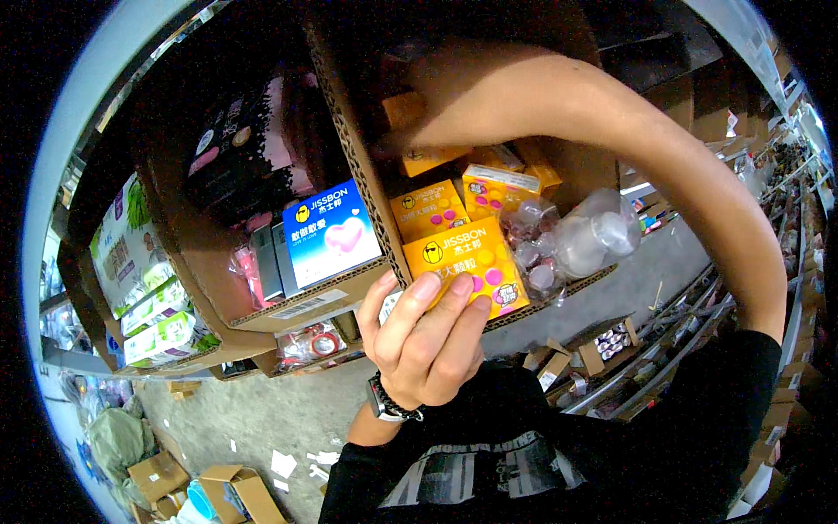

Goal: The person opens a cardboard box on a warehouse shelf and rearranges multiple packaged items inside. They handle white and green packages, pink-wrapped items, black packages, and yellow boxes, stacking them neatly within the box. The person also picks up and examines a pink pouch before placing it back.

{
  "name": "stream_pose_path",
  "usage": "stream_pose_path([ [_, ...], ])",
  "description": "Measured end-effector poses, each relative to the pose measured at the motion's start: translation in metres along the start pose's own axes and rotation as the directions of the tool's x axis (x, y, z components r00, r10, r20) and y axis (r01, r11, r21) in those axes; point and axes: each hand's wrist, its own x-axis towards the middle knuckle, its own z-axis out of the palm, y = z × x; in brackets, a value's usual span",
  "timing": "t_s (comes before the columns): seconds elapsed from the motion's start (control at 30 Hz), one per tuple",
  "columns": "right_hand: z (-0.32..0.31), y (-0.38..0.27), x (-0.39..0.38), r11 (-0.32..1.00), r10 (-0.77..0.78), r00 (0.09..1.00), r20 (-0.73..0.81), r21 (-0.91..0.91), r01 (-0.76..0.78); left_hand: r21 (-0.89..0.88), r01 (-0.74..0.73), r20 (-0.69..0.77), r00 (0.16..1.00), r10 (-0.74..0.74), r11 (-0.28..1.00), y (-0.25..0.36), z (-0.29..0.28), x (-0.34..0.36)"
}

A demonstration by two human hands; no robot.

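My left hand (428, 332), a watch on its wrist, is closed at the front edge of a cardboard bin (602, 281). Its fingers bend over the lower left part of a yellow box (471, 260) with pink dots. Behind that box, more small yellow boxes (428, 210) lie in the bin. My right arm (559, 96) curves over from the right and reaches deep into the same bin. Shadow hides the right hand and its fingers. Clear-wrapped round items (598, 236) sit at the bin's right side, beside the yellow boxes.
To the left, another bin holds a blue-and-white box (332, 236) and black-and-pink packages (244, 140). Green-and-white packs (144, 271) fill the bin farther left. Opened cartons (240, 493) and paper scraps (284, 463) lie on the floor. Long shelves with stock (690, 323) stand at right.
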Motion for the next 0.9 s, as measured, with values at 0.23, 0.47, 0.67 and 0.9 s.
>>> stream_pose_path([
  [0.23,0.038,0.02,0.011,0.994,0.096,0.994,-0.042,0.052,-0.094,-0.005,0.013,0.033,0.999,-0.013,1.0,0.002,-0.003,0.0],
  [0.47,0.033,0.003,-0.01,0.997,-0.063,0.996,0.066,-0.029,0.065,-0.017,-0.001,0.037,0.999,0.001,1.0,0.001,-0.003,0.001],
  [0.67,0.002,-0.002,-0.006,0.993,0.012,0.978,0.208,0.111,-0.035,-0.01,-0.018,0.036,0.999,0.018,1.0,-0.001,-0.003,-0.001],
  [0.9,0.017,-0.006,0.004,0.993,-0.118,0.936,0.332,0.029,0.115,-0.013,-0.019,0.034,0.999,0.02,1.0,0.0,-0.003,0.0],
])
